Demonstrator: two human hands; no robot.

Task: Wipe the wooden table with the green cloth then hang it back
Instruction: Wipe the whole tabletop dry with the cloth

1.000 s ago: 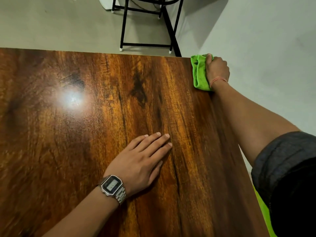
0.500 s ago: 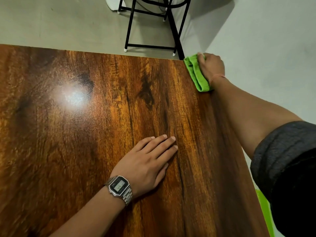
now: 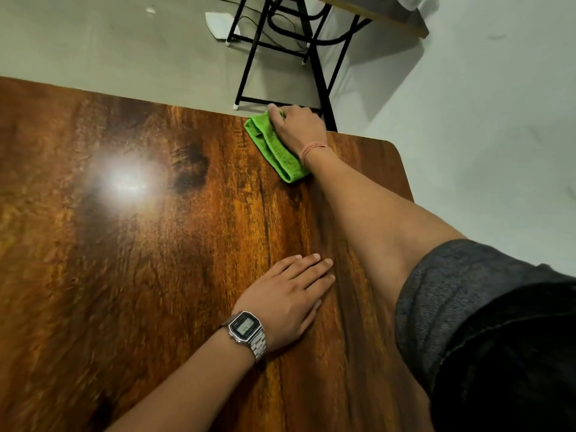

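Two hands on the wooden bench [image 3: 140, 275]. Green cloth [image 3: 274, 151] is folded into a long pad lying flat on the bench near its far edge, a bit in from the far right corner. Long axis runs diagonal: far end points to the far edge, near end angles back toward the person and to the right. Right hand [image 3: 299, 129] sits on top of the cloth, palm down, fingers [image 3: 273, 110] curled over its far end, pressing it down; pink thread band [image 3: 313, 148] on that wrist. Left hand [image 3: 286, 297] is flat on the bench well nearer than the cloth, fingers together and straight, holding nothing; silver digital watch [image 3: 247, 329] on the wrist. Black metal frame [image 3: 280, 48] stands on the floor beyond the bench's far edge.

Versus 0.5 s ago: cloth and right hand have moved left along the far edge, away from the right corner; cloth leans more. Left hand unchanged.
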